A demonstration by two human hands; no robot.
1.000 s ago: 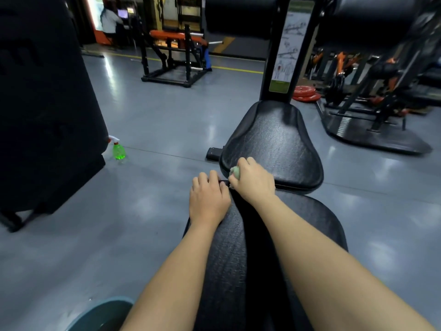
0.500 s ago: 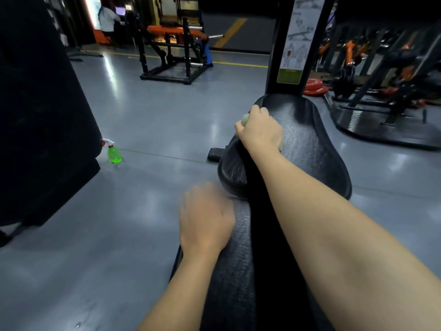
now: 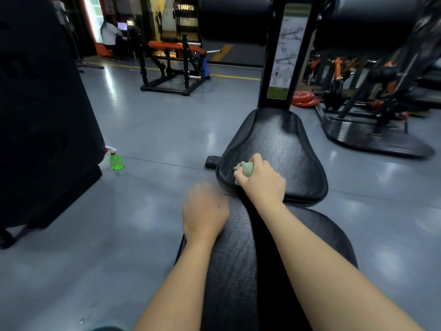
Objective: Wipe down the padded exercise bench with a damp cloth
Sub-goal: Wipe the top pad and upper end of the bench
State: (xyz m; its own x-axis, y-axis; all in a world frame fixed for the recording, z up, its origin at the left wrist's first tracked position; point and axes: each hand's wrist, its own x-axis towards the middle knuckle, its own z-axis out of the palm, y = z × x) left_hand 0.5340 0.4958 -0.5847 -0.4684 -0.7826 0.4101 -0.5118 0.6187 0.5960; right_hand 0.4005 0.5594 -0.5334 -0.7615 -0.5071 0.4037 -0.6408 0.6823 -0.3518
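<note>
My right hand (image 3: 261, 181) fists the bunched cloth (image 3: 245, 168), which I judge soft, light and limp, best held wadded, against the bench (image 3: 284, 139) directly beneath; left hand (image 3: 205, 211) rests behind it, grip too blurred to tell.

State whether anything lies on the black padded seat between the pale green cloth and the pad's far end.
Nothing visible does. The right hand grips the crumpled pale green cloth on the near left of the black padded seat; the leather ahead shows only sheen. The left hand rests behind, on the longer black pad.
</note>
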